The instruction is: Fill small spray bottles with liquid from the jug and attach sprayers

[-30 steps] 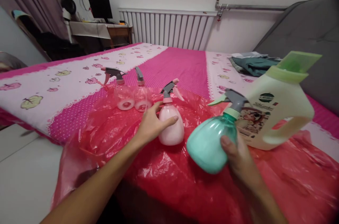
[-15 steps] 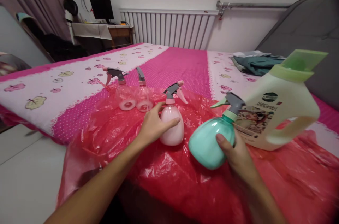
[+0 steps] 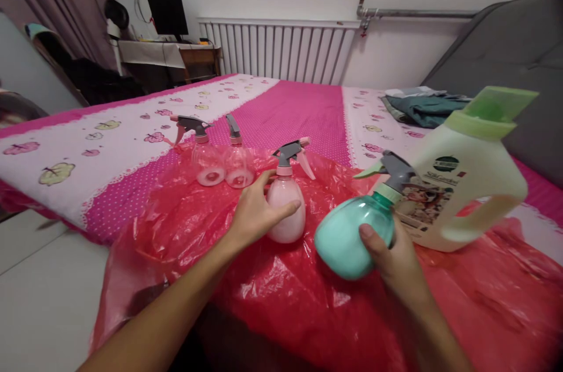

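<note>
My left hand (image 3: 255, 213) wraps round a pink spray bottle (image 3: 288, 208) that stands upright on a red plastic sheet (image 3: 281, 296) spread over a bed. My right hand (image 3: 393, 257) holds a teal spray bottle (image 3: 352, 234) with a grey trigger head, tilted and lifted just above the sheet. Right behind the teal bottle stands a big pale detergent jug (image 3: 466, 178) with a green cap. Two clear spray bottles (image 3: 222, 163) stand side by side at the sheet's far left edge.
The bed has a pink and white cover (image 3: 299, 108) with leaf prints. Folded clothes (image 3: 426, 105) lie at the far right, by a grey headboard (image 3: 505, 49). A white radiator (image 3: 281, 49) lines the back wall, with a desk and monitor (image 3: 167, 14) at left.
The teal bottle in my right hand has lowered slightly toward the sheet and tilted a little more upright. My left hand has stayed on the pink bottle.
</note>
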`<state>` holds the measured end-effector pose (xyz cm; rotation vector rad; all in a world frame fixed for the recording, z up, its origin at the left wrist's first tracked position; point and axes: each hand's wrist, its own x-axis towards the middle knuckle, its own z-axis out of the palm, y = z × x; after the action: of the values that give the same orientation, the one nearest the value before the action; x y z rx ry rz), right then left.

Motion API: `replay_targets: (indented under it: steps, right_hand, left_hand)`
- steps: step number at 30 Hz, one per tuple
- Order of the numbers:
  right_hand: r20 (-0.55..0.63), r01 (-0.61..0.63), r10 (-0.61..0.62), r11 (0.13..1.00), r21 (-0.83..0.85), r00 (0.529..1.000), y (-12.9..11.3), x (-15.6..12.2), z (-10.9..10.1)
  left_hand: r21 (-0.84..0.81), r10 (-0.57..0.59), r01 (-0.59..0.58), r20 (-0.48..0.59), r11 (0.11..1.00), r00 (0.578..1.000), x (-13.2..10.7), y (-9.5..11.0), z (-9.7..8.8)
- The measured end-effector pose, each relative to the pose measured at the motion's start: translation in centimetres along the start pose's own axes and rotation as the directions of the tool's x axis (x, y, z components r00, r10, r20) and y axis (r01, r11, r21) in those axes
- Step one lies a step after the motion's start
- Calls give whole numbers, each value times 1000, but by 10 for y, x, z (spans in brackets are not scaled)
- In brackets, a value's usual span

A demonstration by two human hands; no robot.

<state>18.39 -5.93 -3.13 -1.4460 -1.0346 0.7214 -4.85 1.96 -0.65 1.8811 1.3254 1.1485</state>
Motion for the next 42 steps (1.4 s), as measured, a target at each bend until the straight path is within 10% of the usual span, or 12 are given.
replay_targets:
  steps: [16,21,28,42]
  right_hand:
    - [177,-432,409,699,570,895,-18,-3,12]
    - [305,-531,448,569,628,840,-30,-5,14]
    - [259,-486,448,525,699,856,-21,-2,11]
    - [160,-469,504,578,668,849,-13,-1,6]
  left_hand:
    - [-415,-279,296,103,860,955,1,13,-6]
    - [-618,-298,401,269,677,916,-8,22,-15]
    - [-624,-119,145,83,768,989,-14,30,-23]
    - [-762,-356,576,472,295,806,-18,33,-15]
